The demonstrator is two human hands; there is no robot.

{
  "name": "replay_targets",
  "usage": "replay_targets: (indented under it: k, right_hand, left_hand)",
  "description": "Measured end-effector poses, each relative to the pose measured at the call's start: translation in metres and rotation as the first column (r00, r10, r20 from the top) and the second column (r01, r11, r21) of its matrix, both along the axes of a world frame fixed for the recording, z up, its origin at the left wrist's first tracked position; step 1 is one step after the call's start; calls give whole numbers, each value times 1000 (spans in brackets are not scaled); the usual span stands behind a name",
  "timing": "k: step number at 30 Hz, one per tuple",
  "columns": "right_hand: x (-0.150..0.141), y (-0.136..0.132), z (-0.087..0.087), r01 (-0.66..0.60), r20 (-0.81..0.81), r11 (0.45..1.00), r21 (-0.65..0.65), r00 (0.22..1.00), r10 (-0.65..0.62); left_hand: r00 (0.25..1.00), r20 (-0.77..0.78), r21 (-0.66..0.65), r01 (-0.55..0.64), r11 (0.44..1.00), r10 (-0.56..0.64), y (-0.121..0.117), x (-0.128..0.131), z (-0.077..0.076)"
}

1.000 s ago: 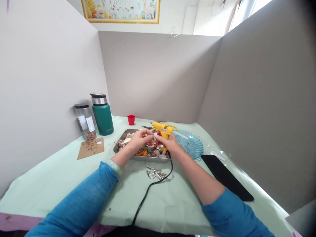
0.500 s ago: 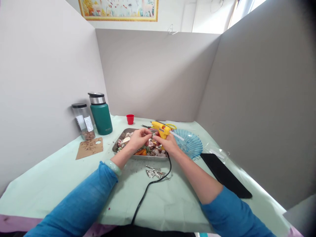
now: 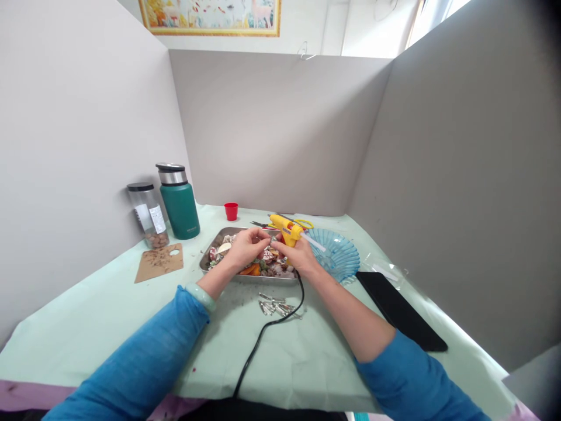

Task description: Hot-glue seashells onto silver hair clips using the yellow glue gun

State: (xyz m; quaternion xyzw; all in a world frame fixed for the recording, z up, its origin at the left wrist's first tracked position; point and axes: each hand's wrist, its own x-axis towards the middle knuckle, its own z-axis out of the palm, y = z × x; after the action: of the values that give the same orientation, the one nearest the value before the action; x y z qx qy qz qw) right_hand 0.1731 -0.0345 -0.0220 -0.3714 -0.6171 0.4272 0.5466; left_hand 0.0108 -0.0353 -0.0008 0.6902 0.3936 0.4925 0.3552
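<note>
My right hand (image 3: 298,255) is closed around a yellow hot glue gun (image 3: 287,228), with a pale glue stick (image 3: 314,241) poking out of its back and a black cord (image 3: 268,325) trailing towards me. Fingertips pinched, my left hand (image 3: 249,245) meets the right thumb; whatever tiny piece sits between them is too small to name. Both hands are over a metal tray (image 3: 263,280) filled with shells, orange pieces and other small natural bits. Several silver metal clips (image 3: 277,306) lie in front of the tray.
A blue glass plate (image 3: 339,254) stands right of the tray, near a black flat slab (image 3: 401,311) and clear plastic wrapping (image 3: 385,270). Scissors (image 3: 304,223) and a red cup (image 3: 231,211) are behind. On the left are a green bottle (image 3: 179,210), a jar (image 3: 149,216) and brown cardboard (image 3: 158,264).
</note>
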Motion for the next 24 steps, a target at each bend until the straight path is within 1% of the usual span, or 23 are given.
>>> replay_targets:
  k: [7,13,19,24]
  right_hand:
    - [0,3,-5,-10,-9,1000,8,1000,10]
    - [0,3,-4,-16,-18,1000,10,1000,16]
    - [0,3,-4,-18,8,1000,-4,1000,18]
    - [0,4,-4,-6,28,1000,-7,1000,6]
  left_hand:
    - [1000,-2,-7,-11,1000,11,-2,0,1]
    - [1000,1,-25,-1,1000,1,-2,0,1]
    - [1000,-5,-38,-3,999,3,-4,0,3]
    - [1000,-12,-48,-3,999,3,-4,0,2]
